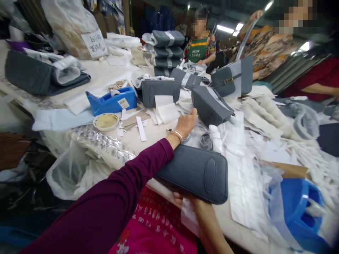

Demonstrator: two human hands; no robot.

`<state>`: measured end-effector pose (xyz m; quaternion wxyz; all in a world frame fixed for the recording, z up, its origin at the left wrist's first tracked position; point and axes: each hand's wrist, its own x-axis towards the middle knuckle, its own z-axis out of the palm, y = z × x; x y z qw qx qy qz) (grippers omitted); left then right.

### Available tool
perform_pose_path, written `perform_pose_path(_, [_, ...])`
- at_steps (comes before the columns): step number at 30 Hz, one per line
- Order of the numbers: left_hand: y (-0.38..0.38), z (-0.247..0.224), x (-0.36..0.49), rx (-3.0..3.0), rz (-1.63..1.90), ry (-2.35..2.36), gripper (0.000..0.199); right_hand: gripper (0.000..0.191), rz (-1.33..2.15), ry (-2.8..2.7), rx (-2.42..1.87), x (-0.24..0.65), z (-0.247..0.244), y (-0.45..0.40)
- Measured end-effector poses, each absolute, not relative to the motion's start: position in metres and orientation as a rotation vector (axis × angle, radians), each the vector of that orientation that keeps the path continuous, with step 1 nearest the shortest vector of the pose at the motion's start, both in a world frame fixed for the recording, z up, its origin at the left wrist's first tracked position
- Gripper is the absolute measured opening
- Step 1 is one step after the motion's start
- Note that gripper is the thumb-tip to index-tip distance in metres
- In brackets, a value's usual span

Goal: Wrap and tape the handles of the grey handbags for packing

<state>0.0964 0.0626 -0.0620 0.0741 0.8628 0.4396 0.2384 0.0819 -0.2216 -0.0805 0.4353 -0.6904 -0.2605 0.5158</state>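
A dark grey handbag (196,169), with an oval outline stitched on its visible face, lies tilted at the table's near edge. My right hand (192,201) grips it from below, most of the fingers hidden under it. A thin white sheet (189,217) hangs by that hand. My left hand (185,125), in a purple sleeve, reaches over the bag with fingers curled; what they hold, if anything, is hidden. Just beyond it sits another grey handbag (212,106). A white wrapped roll (215,139) stands behind the bag I grip.
Left is a blue tape dispenser (113,100) beside a round tub (106,121); another blue dispenser (302,204) is at right. Stacked grey bags (168,53) stand at the back. One co-worker (200,46) stands opposite; another, at right, is near an upright grey bag (233,77).
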Motion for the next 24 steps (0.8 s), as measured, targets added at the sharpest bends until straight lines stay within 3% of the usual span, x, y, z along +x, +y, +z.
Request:
perform_pose_path(6, [0.052, -0.059, 0.104, 2.639, 0.876, 1.058, 0.032, 0.051, 1.407, -0.241, -1.269, 0.003, -0.106, -0.214])
perform_pose_path(10, [0.055, -0.061, 0.101, 2.549, 0.987, 0.789, 0.031, 0.055, 1.308, -0.801, -1.518, -0.006, -0.122, -0.221])
perform_pose_path(13, [0.063, -0.065, 0.098, 2.453, 1.074, 0.697, 0.020, 0.057, 0.948, -1.520, -2.007, 0.016, -0.105, -0.229])
perform_pose_path(16, [0.072, -0.068, 0.097, 2.309, 1.156, 0.623, 0.017, 0.049, 0.590, -1.886, -2.389, 0.054, -0.054, -0.213])
perform_pose_path(20, [0.077, -0.069, 0.095, 2.154, 1.201, 0.511, 0.019, 0.024, 0.078, -1.789, -2.316, 0.111, 0.010, -0.136])
perform_pose_path(24, [0.077, -0.065, 0.091, 2.084, 1.185, 0.387, 0.020, 0.022, -0.353, -1.584, -2.559, 0.148, 0.011, -0.058])
